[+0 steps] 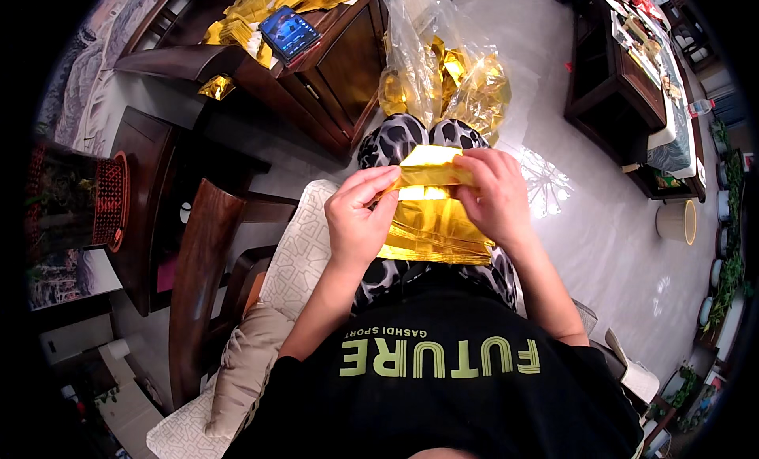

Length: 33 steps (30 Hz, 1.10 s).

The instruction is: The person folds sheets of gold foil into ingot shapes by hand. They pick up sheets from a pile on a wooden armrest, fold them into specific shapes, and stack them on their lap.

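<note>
Both my hands hold one folded strip of gold foil paper (436,176) above my lap. My left hand (363,213) pinches its left end between thumb and fingers. The right end is gripped by my right hand (497,192), with the thumb below and the fingers on top. Under the strip, a stack of gold foil sheets (439,230) lies across my thighs, its layered edges towards my body. Part of the stack is hidden by my hands.
Beyond my knees stands a clear plastic bag (445,85) with gold foil pieces. A dark wooden cabinet (341,61) at upper left bears a lit phone (289,34) and folded gold paper (237,29). A wooden armrest (204,269) is at left, a bin (676,222) at right.
</note>
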Available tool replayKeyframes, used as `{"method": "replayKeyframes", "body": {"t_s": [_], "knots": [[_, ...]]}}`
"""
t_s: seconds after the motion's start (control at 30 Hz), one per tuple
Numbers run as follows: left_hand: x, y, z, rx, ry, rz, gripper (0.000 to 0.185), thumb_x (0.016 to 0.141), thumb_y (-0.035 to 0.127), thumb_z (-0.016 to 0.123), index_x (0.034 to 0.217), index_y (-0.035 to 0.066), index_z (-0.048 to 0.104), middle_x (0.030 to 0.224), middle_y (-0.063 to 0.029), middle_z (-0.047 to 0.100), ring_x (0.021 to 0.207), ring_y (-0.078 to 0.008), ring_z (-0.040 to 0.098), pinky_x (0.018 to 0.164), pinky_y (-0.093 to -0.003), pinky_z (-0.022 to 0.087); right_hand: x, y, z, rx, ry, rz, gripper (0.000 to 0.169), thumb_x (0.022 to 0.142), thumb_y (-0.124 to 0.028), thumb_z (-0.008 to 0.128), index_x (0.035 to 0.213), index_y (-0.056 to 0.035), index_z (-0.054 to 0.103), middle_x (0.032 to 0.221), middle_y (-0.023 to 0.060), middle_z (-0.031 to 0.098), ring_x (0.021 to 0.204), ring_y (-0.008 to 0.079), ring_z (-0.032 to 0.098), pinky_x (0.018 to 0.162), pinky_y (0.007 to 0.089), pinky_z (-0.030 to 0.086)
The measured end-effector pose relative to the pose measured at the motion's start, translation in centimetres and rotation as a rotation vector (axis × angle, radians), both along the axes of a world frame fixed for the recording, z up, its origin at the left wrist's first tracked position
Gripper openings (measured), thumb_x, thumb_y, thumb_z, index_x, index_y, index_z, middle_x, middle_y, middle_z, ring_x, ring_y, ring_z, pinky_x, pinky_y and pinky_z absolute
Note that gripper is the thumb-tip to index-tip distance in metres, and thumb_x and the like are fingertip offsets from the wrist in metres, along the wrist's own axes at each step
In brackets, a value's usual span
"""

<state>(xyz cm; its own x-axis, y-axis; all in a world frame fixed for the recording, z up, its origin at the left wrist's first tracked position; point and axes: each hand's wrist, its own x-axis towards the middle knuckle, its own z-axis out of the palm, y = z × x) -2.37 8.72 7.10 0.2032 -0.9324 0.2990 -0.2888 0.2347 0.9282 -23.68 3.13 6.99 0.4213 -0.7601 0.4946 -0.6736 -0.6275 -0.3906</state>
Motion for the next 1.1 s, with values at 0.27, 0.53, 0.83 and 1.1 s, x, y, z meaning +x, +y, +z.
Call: {"method": "replayKeyframes", "body": {"t_s": [0.27, 0.53, 0.83, 1.1], "knots": [[-0.5, -0.5, -0.7, 0.084, 0.179, 0.069, 0.016, 0.086, -0.005, 0.068, 0.101, -0.006, 0.069, 0.098, -0.0112, 0.070, 0.085, -0.0128, 0.069, 0.074, -0.0248, 0.055, -2.1, -0.5, -1.6, 0.527, -0.525, -0.419, 0.035, 0.085, -0.015, 0.076, 0.114, -0.0015, 0.062, 0.087, 0.0088, 0.069, 0.071, 0.0113, 0.066, 0.064, 0.0260, 0.053], [-1.0, -0.4, -0.8, -0.070, -0.215, 0.166, 0.006, 0.089, -0.006, 0.060, 0.092, -0.001, 0.060, 0.087, -0.0106, 0.067, 0.079, -0.0154, 0.067, 0.070, -0.0280, 0.053, -0.6, 0.2, -1.4, 0.094, -0.404, -0.289, 0.022, 0.085, 0.001, 0.068, 0.105, -0.0046, 0.061, 0.088, 0.0126, 0.069, 0.075, 0.0224, 0.070, 0.065, 0.0304, 0.056], [-1.2, -1.1, 0.3, -0.135, -0.377, 0.153, 0.016, 0.084, -0.005, 0.062, 0.098, 0.000, 0.069, 0.094, -0.0136, 0.065, 0.082, -0.0275, 0.066, 0.072, -0.0339, 0.053, 0.8, 0.5, -0.2, 0.039, -0.433, -0.210, 0.016, 0.081, 0.005, 0.068, 0.095, -0.0011, 0.065, 0.095, 0.0129, 0.065, 0.074, 0.0235, 0.066, 0.058, 0.0312, 0.054], [-1.4, -1.6, 0.3, -0.157, -0.392, 0.177, 0.023, 0.087, -0.004, 0.061, 0.108, -0.001, 0.069, 0.103, -0.0160, 0.066, 0.090, -0.0288, 0.067, 0.079, -0.0342, 0.053, 0.7, 0.2, -0.4, 0.107, -0.442, -0.200, 0.022, 0.080, 0.007, 0.065, 0.102, 0.0016, 0.068, 0.100, 0.0148, 0.065, 0.080, 0.0259, 0.066, 0.067, 0.0305, 0.055]]}}
